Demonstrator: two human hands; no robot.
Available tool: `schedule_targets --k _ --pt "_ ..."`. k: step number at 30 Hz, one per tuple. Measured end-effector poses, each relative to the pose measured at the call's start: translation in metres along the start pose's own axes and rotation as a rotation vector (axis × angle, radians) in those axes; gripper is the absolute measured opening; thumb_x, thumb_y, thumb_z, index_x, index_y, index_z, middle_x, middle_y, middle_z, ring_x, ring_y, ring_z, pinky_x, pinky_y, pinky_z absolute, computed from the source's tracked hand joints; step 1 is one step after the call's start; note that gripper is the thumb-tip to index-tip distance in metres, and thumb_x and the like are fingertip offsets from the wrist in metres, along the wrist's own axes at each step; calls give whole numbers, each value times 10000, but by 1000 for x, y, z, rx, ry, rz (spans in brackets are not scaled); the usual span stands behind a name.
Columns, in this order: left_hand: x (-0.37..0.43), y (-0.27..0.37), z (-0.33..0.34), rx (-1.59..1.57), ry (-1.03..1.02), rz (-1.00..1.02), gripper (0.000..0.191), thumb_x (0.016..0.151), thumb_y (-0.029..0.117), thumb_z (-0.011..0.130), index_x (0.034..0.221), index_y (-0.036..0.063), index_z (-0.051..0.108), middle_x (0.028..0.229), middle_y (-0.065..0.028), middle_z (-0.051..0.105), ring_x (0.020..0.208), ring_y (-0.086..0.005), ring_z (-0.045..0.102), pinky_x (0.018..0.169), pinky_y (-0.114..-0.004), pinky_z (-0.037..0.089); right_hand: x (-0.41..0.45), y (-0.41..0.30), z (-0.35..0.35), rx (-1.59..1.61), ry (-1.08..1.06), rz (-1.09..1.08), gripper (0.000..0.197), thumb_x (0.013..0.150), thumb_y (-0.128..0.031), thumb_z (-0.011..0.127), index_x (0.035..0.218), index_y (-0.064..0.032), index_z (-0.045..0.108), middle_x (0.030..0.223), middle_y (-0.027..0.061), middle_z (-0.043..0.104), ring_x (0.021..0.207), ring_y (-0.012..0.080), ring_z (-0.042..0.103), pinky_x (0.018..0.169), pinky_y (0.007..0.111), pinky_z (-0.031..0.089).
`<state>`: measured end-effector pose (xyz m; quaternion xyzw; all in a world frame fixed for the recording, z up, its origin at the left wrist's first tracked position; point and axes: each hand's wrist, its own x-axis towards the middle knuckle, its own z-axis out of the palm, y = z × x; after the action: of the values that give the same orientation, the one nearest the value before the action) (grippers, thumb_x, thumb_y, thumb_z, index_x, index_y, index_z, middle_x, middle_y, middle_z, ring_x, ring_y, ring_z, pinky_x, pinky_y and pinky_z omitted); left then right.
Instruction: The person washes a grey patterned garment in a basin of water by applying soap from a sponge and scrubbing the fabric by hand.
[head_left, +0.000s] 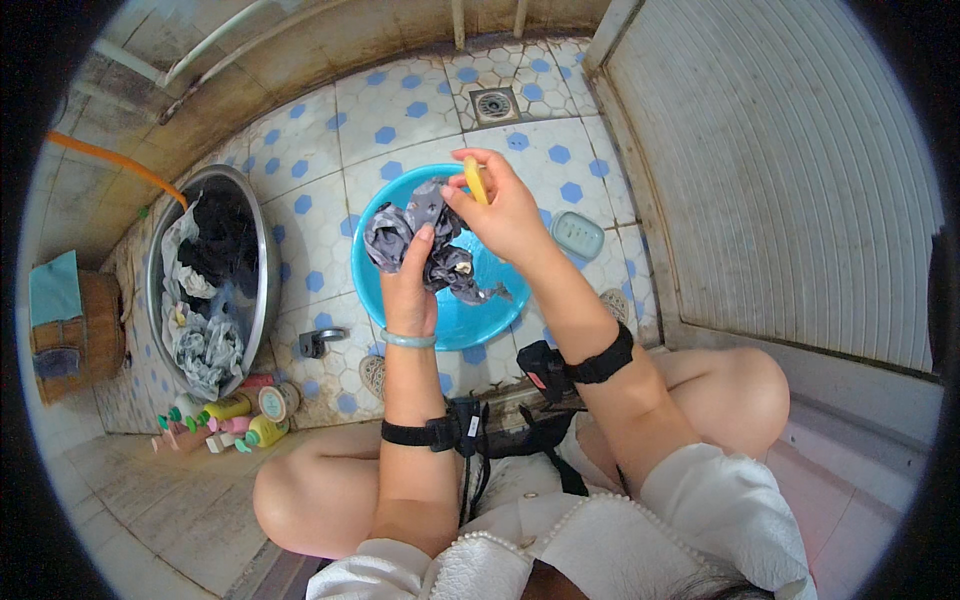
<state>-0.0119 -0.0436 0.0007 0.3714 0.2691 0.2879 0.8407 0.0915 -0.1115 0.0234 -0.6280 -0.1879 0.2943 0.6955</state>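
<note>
My left hand (411, 289) grips a bunched grey printed cloth (390, 234), thumb on top, above a round blue plastic basin (363, 306). Part of the cloth hangs over the basin's inside. In my right hand (501, 214) is a yellow bar of soap (475, 178), held on edge at the base of the fingers. The thumb and fingertips of that hand also pinch or touch the cloth's upper end. To the right of the basin, on the tiles, lies a pale green soap dish (577, 235) with no bar in it.
At left stands a metal basin (268, 300) of dark and pale wet laundry, an orange hose (120, 156) running to it. Several bottles (225, 420) stand below it. A floor drain (495, 106) lies beyond the blue basin; a ribbed door panel (772, 172) rises at right.
</note>
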Motion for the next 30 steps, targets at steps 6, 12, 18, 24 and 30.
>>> schedule_targets --k 6,12,18,24,30 --pt "-1 2 -1 8 -16 -4 243 786 75 567 1021 45 514 964 -35 575 863 -132 562 750 -263 451 -8 -5 5 -112 12 -323 388 728 17 571 1070 -88 422 836 73 578 796 177 568 724 279 449" --pt "0 0 -2 89 -48 46 250 788 78 577 1029 42 521 980 -29 569 892 -123 550 780 -258 436 -16 -14 13 -181 -39 -343 395 721 23 584 1070 -65 422 867 64 575 837 154 554 755 267 434" --pt "-3 3 0 288 -37 143 263 772 79 609 1018 14 544 969 -31 573 872 -98 536 767 -233 425 -18 -10 14 -324 6 -394 389 695 26 585 1040 -75 437 848 84 591 820 200 584 718 289 458" --pt "-3 2 6 378 -33 177 238 761 78 613 985 15 564 916 -24 587 814 -93 544 731 -225 432 -13 -3 9 -203 21 -312 336 739 19 583 1032 -53 434 837 60 564 743 118 549 679 234 453" --pt "-5 6 10 375 -51 153 243 757 74 618 988 20 566 929 -28 582 835 -99 537 740 -228 424 -8 -2 2 126 -11 -77 325 749 1 578 1045 -32 448 840 52 557 739 94 518 662 224 434"
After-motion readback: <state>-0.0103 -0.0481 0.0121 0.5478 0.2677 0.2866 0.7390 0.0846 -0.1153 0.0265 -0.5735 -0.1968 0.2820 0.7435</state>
